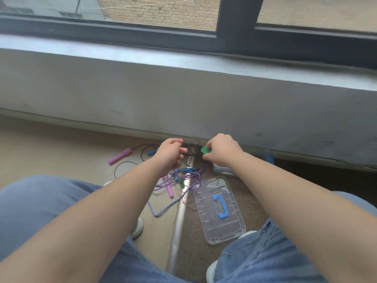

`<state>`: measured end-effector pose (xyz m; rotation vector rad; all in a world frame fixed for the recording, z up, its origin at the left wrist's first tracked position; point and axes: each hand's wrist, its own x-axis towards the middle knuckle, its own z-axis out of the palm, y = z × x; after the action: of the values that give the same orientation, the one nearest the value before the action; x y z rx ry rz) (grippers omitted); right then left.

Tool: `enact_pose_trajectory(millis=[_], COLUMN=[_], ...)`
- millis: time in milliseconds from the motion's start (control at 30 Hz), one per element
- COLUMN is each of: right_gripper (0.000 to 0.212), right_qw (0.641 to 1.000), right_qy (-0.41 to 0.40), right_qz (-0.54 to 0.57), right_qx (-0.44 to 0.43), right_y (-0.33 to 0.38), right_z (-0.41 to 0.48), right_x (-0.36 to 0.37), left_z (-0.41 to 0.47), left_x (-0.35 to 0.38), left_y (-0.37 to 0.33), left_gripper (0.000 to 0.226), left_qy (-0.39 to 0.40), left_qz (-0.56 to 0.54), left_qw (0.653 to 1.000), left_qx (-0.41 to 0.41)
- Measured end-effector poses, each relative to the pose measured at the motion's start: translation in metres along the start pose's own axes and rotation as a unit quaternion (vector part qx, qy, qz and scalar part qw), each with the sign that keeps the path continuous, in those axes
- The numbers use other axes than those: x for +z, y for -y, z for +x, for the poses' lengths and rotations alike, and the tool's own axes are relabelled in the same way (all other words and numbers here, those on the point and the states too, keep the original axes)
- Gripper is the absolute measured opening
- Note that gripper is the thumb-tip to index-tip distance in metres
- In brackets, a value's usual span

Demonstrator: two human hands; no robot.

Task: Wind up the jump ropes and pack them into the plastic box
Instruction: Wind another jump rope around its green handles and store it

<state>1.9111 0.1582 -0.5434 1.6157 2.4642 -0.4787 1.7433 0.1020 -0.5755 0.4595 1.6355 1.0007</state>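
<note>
Jump ropes (179, 180) lie tangled on the floor (61, 152) while your right hand (221, 151) grips a green handle (204, 149) and your left hand (170, 155) pinches its cord (191, 150).

Soft daylight from window (159, 11); shadows faint; wide-angle bending at edges; slight blur.

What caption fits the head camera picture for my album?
Right hand grips a green handle, left hand beside the braided rope, above tangled jump ropes and a clear lid on the floor.
</note>
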Motion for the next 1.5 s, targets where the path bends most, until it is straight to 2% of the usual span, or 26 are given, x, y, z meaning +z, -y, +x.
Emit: enact_pose_trajectory(millis=[100,167,233,300,367,467,567,633,667,733,767,833,933,1033,1100,1133,1167,1200,1267,1333,1367,1433,1500], right_gripper=[0.026,0.017,0.007,0.008,0.026,0.053,0.064,0.053,0.041,0.017,0.015,0.014,0.011,0.012,0.014,0.016,0.018,0.02,0.024,0.025,0.025,0.025,0.025], right_qw=[0.99,0.963,0.937,0.915,0.89,0.874,0.85,0.851,0.859,0.876,0.883,0.887,0.879,0.859,0.893,0.909,0.918,0.918,0.899,0.873,0.86,0.827,0.79], right_qy=[-0.02,0.018,0.052,0.065,0.078,0.126,0.21,0.234,0.23,0.204,0.183,0.148,0.109,0.08,0.06,0.058,0.061,0.066,0.077,0.078,0.076,0.068,0.07], right_qz=[0.136,0.268,0.346,0.398,0.45,0.468,0.484,0.469,0.456,0.436,0.431,0.438,0.464,0.504,0.446,0.412,0.392,0.391,0.43,0.481,0.505,0.559,0.608], right_qx=[-0.009,-0.002,0.004,0.005,-0.001,-0.007,-0.004,-0.017,-0.026,-0.034,-0.029,-0.011,0.014,0.036,0.029,0.021,0.012,0.003,-0.008,-0.009,-0.008,0.001,0.016], right_y=[0.001,0.003,0.006,0.007,0.008,0.01,0.014,0.015,0.015,0.017,0.017,0.015,0.006,-0.002,-0.006,-0.008,-0.009,-0.01,-0.012,-0.014,-0.015,-0.016,-0.018], right_z=[0.0,-0.003,-0.005,-0.006,-0.01,-0.016,-0.023,-0.026,-0.027,-0.029,-0.029,-0.027,-0.022,-0.024,-0.027,-0.028,-0.03,-0.031,-0.034,-0.035,-0.035,-0.035,-0.036], right_x=[-0.001,0.0,0.004,0.013,0.021,0.031,0.038,0.041,0.042,0.043,0.042,0.04,0.034,0.026,0.022,0.02,0.018,0.014,0.007,-0.001,-0.004,-0.006,-0.004], left_z=[-0.001,-0.001,-0.002,-0.003,-0.004,0.0,0.0,-0.001,-0.001,0.0,0.0,0.002,0.004,-0.002,-0.008,-0.01,-0.012,-0.014,-0.023,-0.029,-0.03,-0.03,-0.029], left_x=[0.003,0.006,0.006,0.005,0.005,0.008,0.011,0.014,0.014,0.014,0.012,0.007,-0.003,0.002,0.013,0.017,0.02,0.022,0.022,0.021,0.022,0.021,0.019], left_y=[-0.003,-0.006,-0.013,-0.02,-0.025,-0.027,-0.029,-0.03,-0.032,-0.033,-0.033,-0.032,-0.022,-0.012,-0.013,-0.014,-0.015,-0.017,-0.023,-0.03,-0.033,-0.033,-0.026], left_gripper=[0.024,0.025,0.023,0.021,0.021,0.025,0.025,0.026,0.027,0.027,0.026,0.024,0.026,0.042,0.057,0.064,0.07,0.072,0.061,0.047,0.046,0.047,0.041], left_qy=[-0.01,-0.018,-0.008,0.026,0.047,0.04,0.028,0.026,0.025,0.015,0.007,-0.025,-0.06,-0.038,-0.082,-0.115,-0.106,-0.044,0.112,0.163,0.161,0.143,0.107], left_qz=[-0.033,-0.082,-0.176,-0.276,-0.333,-0.387,-0.424,-0.448,-0.461,-0.477,-0.471,-0.413,-0.224,-0.062,0.075,0.165,0.252,0.323,0.435,0.514,0.528,0.526,0.499], left_qw=[0.999,0.996,0.983,0.957,0.935,0.913,0.897,0.887,0.881,0.874,0.878,0.908,0.969,0.99,0.987,0.977,0.962,0.941,0.864,0.793,0.774,0.758,0.768], left_qx=[-0.008,-0.023,-0.056,-0.091,-0.112,-0.125,-0.117,-0.11,-0.105,-0.093,-0.087,-0.07,-0.081,-0.125,-0.113,-0.075,-0.002,0.095,0.229,0.283,0.312,0.359,0.387])
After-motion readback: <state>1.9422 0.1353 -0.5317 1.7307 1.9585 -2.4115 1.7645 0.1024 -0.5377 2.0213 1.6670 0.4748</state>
